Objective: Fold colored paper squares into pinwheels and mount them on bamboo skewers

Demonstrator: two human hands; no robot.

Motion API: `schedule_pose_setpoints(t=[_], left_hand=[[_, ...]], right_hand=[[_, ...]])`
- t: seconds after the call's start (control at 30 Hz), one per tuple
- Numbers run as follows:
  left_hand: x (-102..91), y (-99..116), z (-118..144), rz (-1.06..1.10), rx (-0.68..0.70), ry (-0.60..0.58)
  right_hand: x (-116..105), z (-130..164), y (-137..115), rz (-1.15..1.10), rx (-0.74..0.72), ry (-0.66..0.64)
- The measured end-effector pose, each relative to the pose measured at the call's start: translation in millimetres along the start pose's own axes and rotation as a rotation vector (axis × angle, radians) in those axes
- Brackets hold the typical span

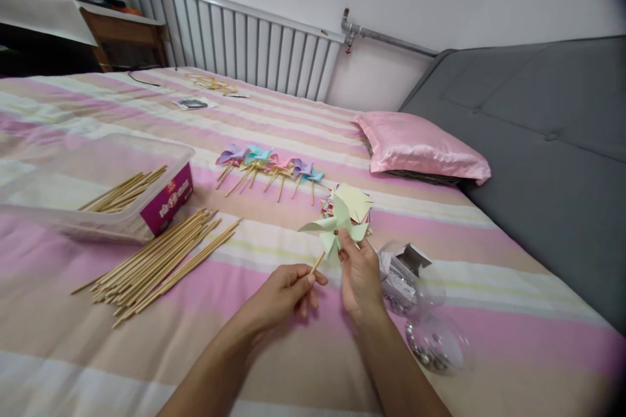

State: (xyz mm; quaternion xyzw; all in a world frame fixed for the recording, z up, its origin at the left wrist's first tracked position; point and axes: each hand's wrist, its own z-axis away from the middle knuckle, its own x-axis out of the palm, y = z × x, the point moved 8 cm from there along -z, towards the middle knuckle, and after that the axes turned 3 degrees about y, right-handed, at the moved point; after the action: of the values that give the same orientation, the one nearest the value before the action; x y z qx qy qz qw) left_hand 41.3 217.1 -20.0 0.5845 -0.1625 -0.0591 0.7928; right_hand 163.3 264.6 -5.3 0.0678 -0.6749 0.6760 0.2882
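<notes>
My right hand [360, 270] pinches a pale green paper pinwheel [328, 227] near its centre. Between the thumb and fingers of my left hand [288, 290] is a thin wooden stick [317, 263], its tip pointing up toward the pinwheel. Whether stick and pinwheel touch, I cannot tell. Just behind the pinwheel lies a stack of cut paper squares [355, 201], a pale yellow one on top. Farther back, several finished pinwheels [278, 166] on sticks lie in a row, in purple, blue, pink and yellow.
Loose wooden sticks [156, 267] lie at left beside a clear plastic box [117, 225] holding more sticks. Right of my hands are a small opened box [405, 270] and a clear round container [435, 345] with small metal parts. A pink pillow [423, 146] rests against the grey headboard [538, 111].
</notes>
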Motion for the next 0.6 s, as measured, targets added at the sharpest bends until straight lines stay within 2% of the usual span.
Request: schedule_pose_setpoints(t=[0.1, 0.17, 0.23, 0.3, 0.37, 0.47, 0.6], left_hand=[[-9.2, 3, -4, 0.036, 0.054, 0.064], [-17.5, 3, -9, 0.07, 0.108, 0.138], [-28.2, 2, -14, 0.081, 0.186, 0.256], [-34.2, -3, -18, 0.115, 0.25, 0.329], [-36.5, -8, -19, 0.155, 0.29, 0.367], [-36.0, -12, -7, 0.162, 0.341, 0.4], [-32.3, -17, 36, 0.18, 0.396, 0.44]], right_hand=[[-6, -4, 3, 0.011, 0.029, 0.028], [-12, -7, 10, 0.05, -0.011, 0.067], [-20, -8, 15, 0.18, -0.142, 0.118], [-21, -5, 27, 0.435, -0.238, 0.101], [-22, 1, 40, 0.515, -0.243, 0.082], [-21, 20, 43, 0.586, -0.293, 0.052], [-31, 65, 34, 0.683, -0.316, 0.009]])
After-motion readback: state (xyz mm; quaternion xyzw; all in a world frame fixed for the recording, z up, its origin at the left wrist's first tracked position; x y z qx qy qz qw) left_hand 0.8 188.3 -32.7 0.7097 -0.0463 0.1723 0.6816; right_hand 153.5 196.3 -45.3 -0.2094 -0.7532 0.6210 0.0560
